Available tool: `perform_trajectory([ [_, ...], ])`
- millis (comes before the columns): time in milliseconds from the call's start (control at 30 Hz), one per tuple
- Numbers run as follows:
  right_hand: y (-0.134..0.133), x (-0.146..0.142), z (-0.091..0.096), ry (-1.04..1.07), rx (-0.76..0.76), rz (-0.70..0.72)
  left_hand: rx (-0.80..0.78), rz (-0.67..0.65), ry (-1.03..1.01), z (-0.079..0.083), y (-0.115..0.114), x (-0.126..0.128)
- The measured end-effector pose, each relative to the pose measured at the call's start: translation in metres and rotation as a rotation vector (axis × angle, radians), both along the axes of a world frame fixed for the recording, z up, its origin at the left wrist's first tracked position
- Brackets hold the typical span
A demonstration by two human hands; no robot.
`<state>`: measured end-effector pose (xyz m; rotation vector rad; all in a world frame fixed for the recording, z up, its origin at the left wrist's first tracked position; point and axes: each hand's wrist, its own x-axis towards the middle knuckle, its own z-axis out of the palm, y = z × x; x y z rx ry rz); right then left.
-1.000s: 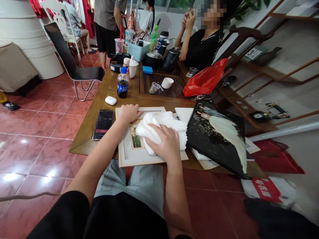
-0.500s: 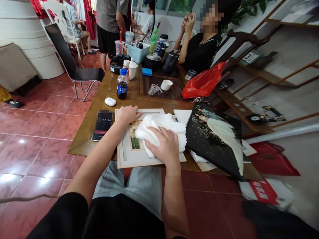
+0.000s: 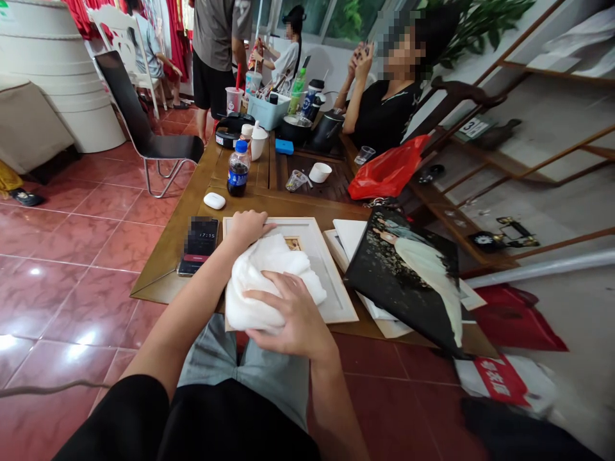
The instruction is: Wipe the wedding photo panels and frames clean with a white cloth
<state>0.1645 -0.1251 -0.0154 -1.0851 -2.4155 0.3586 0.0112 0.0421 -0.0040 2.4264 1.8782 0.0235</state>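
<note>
My left hand (image 3: 246, 232) curls over the top edge of a cream-white picture frame (image 3: 317, 256) lying flat on the wooden table (image 3: 158, 288). My right hand (image 3: 288, 314) presses and grips a crumpled white cloth (image 3: 264, 285) on the frame's lower part. The cloth hides most of the framed photo (image 3: 293, 243), leaving only a small corner showing. A black-screened smartphone (image 3: 198, 246) lies just left of my left hand.
A large dark wedding photo panel (image 3: 408, 282) leans on white boards to the right. Farther along the table stand a cola bottle (image 3: 237, 169), a white earbud case (image 3: 214, 201) and a red plastic bag (image 3: 388, 169). A seated person (image 3: 384, 105) is beyond them.
My right hand and the cloth have slid toward me and left along the frame, uncovering more of its upper right mat. The frame now sits slightly turned.
</note>
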Motion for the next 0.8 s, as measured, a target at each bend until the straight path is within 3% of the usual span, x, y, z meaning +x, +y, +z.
perform_trajectory([
  [200,-0.009,0.007,-0.004,-0.091,0.099,-0.050,-0.025,0.015,-0.017,-0.002,0.003,-0.002],
  [433,-0.015,0.041,-0.014,-0.125,0.198,-0.235,-0.023,-0.002,-0.029,-0.005,0.006,-0.003],
  [567,-0.016,0.054,-0.019,-0.119,0.225,-0.264,-0.021,0.002,-0.018,-0.003,0.003,-0.002],
  [800,-0.011,0.018,-0.018,-0.064,0.153,-0.124,-0.027,0.018,-0.018,0.000,0.003,-0.001],
])
